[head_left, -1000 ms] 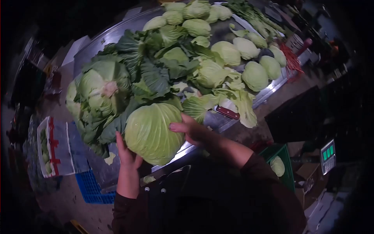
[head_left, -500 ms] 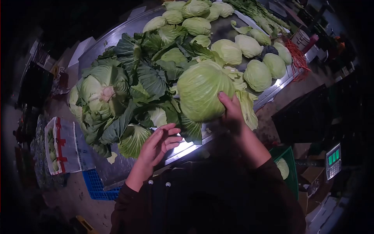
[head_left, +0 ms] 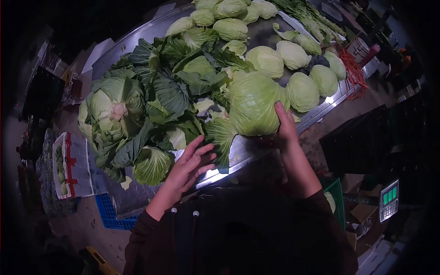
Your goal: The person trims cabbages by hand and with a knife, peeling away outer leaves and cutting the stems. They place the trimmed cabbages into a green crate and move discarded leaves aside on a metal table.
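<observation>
My right hand (head_left: 286,126) grips a large pale green cabbage (head_left: 255,103) from its right side, thumb on top and the other fingers hidden beneath. The cabbage is over the metal table's front edge. My left hand (head_left: 192,162), fingers spread, holds nothing; it is beside a loose outer leaf (head_left: 222,140). Dark green loose leaves (head_left: 172,94) are heaped behind it. To the left sits an untrimmed cabbage (head_left: 117,107) with its cut stem facing me.
Several trimmed cabbages (head_left: 231,29) lie at the back and right of the metal table (head_left: 135,41). Red strips (head_left: 353,75) hang at its right corner. A blue crate (head_left: 106,213) stands lower left, a green crate (head_left: 338,201) lower right, near a scale with a lit display (head_left: 389,196).
My right hand has carried the cabbage to the right, away from the leaf heap. My left hand has shifted only slightly and stays spread.
</observation>
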The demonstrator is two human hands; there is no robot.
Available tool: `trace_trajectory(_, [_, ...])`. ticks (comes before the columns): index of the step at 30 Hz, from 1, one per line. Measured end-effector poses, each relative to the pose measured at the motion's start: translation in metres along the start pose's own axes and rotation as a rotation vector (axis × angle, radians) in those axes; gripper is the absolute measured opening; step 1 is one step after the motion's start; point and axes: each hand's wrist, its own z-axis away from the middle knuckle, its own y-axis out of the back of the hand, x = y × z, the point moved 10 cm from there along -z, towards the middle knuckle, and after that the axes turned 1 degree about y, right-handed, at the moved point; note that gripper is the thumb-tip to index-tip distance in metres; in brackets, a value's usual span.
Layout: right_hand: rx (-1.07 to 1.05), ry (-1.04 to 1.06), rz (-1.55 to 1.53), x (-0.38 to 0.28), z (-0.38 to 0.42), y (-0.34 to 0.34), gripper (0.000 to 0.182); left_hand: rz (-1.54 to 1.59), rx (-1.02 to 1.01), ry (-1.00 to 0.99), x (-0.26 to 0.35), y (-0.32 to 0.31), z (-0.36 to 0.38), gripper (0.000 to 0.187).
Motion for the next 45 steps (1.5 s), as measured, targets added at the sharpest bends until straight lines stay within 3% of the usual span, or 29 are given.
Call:
trace_trajectory(2, [-0.019, -0.064, 0.083, 0.015, 0.006, -0.008, 0.054, 0.000, -0.056, -0.143, 0.009, -0.012, -0.012, 0.076])
trace_trajectory(4, [-0.047, -0.145, 0.161, 0.035, 0.017, -0.013, 0.057, 0.022, -0.030, -0.156, 0.014, -0.024, -0.032, 0.082])
trace_trajectory(6, [-0.208, -0.251, 0.409, 0.060, 0.029, -0.028, 0.061, 0.071, 0.036, -0.159, 0.024, -0.019, -0.044, 0.079])
trace_trajectory(7, [-0.273, -0.483, 0.474, 0.069, 0.029, -0.022, 0.067, 0.202, 0.030, -0.059, 0.020, -0.011, -0.047, 0.078])
trace_trajectory(8, [-0.285, -0.485, 0.463, 0.063, 0.028, -0.026, 0.067, 0.330, 0.022, 0.044, 0.014, -0.008, -0.047, 0.076])
trace_trajectory(10, [-0.174, -0.307, 0.241, 0.040, 0.023, -0.027, 0.066, 0.298, 0.089, 0.055, 0.017, -0.005, -0.041, 0.071])
trace_trajectory(12, [-0.218, -0.307, 0.250, 0.039, 0.016, -0.024, 0.070, 0.003, 0.143, -0.087, 0.038, -0.004, -0.043, 0.071])
trace_trajectory(13, [-0.304, -0.362, 0.220, 0.045, 0.017, -0.029, 0.071, 0.000, 0.137, -0.081, 0.042, -0.009, -0.044, 0.071])
trace_trajectory(15, [-0.380, -0.419, 0.194, 0.051, 0.023, -0.033, 0.074, -0.309, 0.063, -0.101, 0.051, -0.029, -0.046, 0.078])
trace_trajectory(17, [-0.498, -0.336, 0.304, 0.050, 0.028, -0.043, 0.075, -0.353, 0.037, -0.099, 0.053, -0.038, -0.048, 0.081])
trace_trajectory(21, [-0.533, -0.345, 0.310, 0.055, 0.031, -0.030, 0.075, -0.482, 0.020, -0.086, 0.052, -0.044, -0.050, 0.087])
trace_trajectory(24, [-0.430, -0.370, 0.477, 0.051, 0.034, -0.021, 0.072, -0.503, -0.005, -0.125, 0.051, -0.048, -0.052, 0.080])
trace_trajectory(25, [-0.396, -0.376, 0.315, 0.049, 0.036, -0.022, 0.070, -0.501, -0.008, -0.127, 0.051, -0.045, -0.052, 0.080])
trace_trajectory(27, [-0.359, -0.378, 0.158, 0.042, 0.036, -0.022, 0.069, -0.158, 0.042, -0.038, 0.046, -0.027, -0.053, 0.064])
trace_trajectory(29, [-0.265, -0.458, -0.195, 0.034, 0.034, -0.017, 0.063, -0.128, 0.038, -0.059, 0.052, -0.023, -0.050, 0.056])
trace_trajectory(31, [-0.142, -0.352, -0.082, 0.028, 0.012, 0.018, 0.059, -0.083, 0.027, -0.077, 0.054, -0.020, -0.044, 0.044])
trace_trajectory(36, [0.182, 0.037, 0.126, -0.041, -0.057, 0.088, 0.051, -0.074, 0.130, -0.009, 0.029, 0.017, -0.017, 0.040])
trace_trajectory(41, [0.243, 0.143, 0.209, -0.103, -0.123, 0.132, 0.057, 0.044, 0.203, -0.005, 0.005, 0.048, 0.011, 0.037])
trace_trajectory(45, [0.325, 0.110, 0.335, -0.119, -0.158, 0.152, 0.063, 0.080, 0.278, -0.022, 0.002, 0.058, 0.024, 0.035])
